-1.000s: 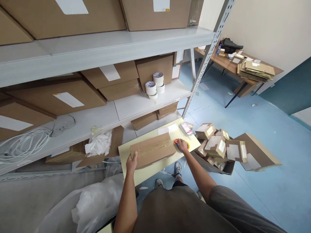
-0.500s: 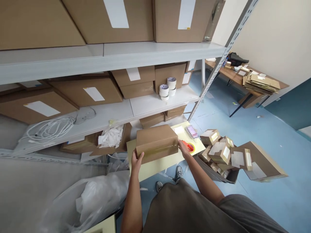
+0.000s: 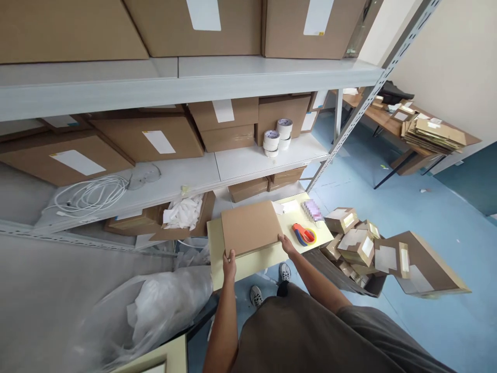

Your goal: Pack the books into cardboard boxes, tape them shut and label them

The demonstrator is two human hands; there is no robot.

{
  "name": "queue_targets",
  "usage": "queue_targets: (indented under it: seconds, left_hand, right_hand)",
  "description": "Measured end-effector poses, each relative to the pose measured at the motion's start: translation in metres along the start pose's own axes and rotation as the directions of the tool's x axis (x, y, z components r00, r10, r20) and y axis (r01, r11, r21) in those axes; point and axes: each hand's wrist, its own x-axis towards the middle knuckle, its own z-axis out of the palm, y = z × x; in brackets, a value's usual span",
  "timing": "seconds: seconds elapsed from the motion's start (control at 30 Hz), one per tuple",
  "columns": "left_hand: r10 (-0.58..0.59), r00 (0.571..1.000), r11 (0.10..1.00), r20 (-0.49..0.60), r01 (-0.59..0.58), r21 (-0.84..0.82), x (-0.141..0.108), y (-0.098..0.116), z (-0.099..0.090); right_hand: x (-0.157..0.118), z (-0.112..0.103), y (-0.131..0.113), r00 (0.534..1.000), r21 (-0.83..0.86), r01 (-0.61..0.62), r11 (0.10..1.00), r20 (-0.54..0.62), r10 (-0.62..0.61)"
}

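A closed cardboard box (image 3: 251, 227) is between my hands over a pale yellow table (image 3: 243, 269), its flat brown top facing me. My left hand (image 3: 229, 265) grips its near left corner, thumb on top. At the near right corner, my right hand (image 3: 286, 244) is closed on the edge. The fingers under the box are hidden. To the right of the box lies an orange and blue tape dispenser (image 3: 303, 234) with a yellow-rimmed roll. Behind it on the table are white paper (image 3: 290, 206) and a blurred-out purple item (image 3: 312, 210).
A metal shelf (image 3: 248, 165) ahead carries boxes, white tape rolls (image 3: 271, 141) and coiled cable (image 3: 93, 194). At right stands a bin (image 3: 337, 272) heaped with small boxes, beside an open carton (image 3: 430, 259). Plastic wrapping (image 3: 163, 305) lies at left. A far desk (image 3: 388, 124) holds flattened cardboard.
The box has tipped so that its taped front side no longer shows and its top faces me. My right hand has moved left, uncovering the tape dispenser. The view has shifted slightly.
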Motion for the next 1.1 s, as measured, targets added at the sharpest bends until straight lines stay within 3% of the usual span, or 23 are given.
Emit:
queue_targets:
  seconds: [0.1,0.23,0.3,0.37,0.43,0.53,0.6,0.7,0.83,1.1]
  left_hand:
    - [-0.112,0.993,0.993,-0.033,0.112,0.018,0.006,-0.002,-0.002]
    - [-0.111,0.992,0.987,-0.062,0.118,0.108,0.006,-0.002,-0.002]
    - [-0.09,0.988,0.98,-0.129,0.111,0.165,0.004,0.005,-0.002]
    - [-0.004,0.971,0.966,-0.24,0.066,0.251,0.0,0.019,0.001]
    - [0.165,0.929,0.932,-0.33,-0.038,0.359,-0.003,0.039,0.007]
    - [0.403,0.847,0.851,-0.347,-0.207,0.483,-0.008,0.07,0.023]
    - [0.467,0.824,0.818,-0.32,-0.265,0.51,-0.01,0.085,0.036]
    - [0.462,0.84,0.819,-0.285,-0.282,0.499,-0.012,0.092,0.051]
    - [0.442,0.837,0.829,-0.321,-0.246,0.502,-0.013,0.087,0.059]
    - [0.478,0.823,0.819,-0.307,-0.291,0.495,-0.004,0.101,0.085]
  right_hand:
    - [0.013,-0.009,-0.015,0.997,-0.155,0.064,0.986,-0.023,-0.068]
    - [0.038,-0.035,-0.04,0.976,-0.295,0.177,0.939,-0.072,-0.206]
    - [0.061,-0.051,-0.052,0.968,-0.35,0.191,0.917,-0.087,-0.235]
    - [0.091,-0.065,-0.065,0.97,-0.423,0.164,0.891,-0.093,-0.223]
    - [0.124,-0.074,-0.076,0.983,-0.504,0.101,0.858,-0.083,-0.165]
    - [0.174,-0.076,-0.087,0.997,-0.604,-0.011,0.797,-0.072,-0.04]
    - [0.202,-0.072,-0.089,0.997,-0.662,-0.057,0.747,-0.08,0.006]
    - [0.233,-0.063,-0.083,0.995,-0.739,-0.082,0.668,-0.103,0.009]
    - [0.254,-0.055,-0.068,0.996,-0.784,-0.056,0.618,-0.085,-0.017]
    - [0.254,-0.06,-0.063,0.997,-0.765,0.006,0.644,-0.046,-0.065]
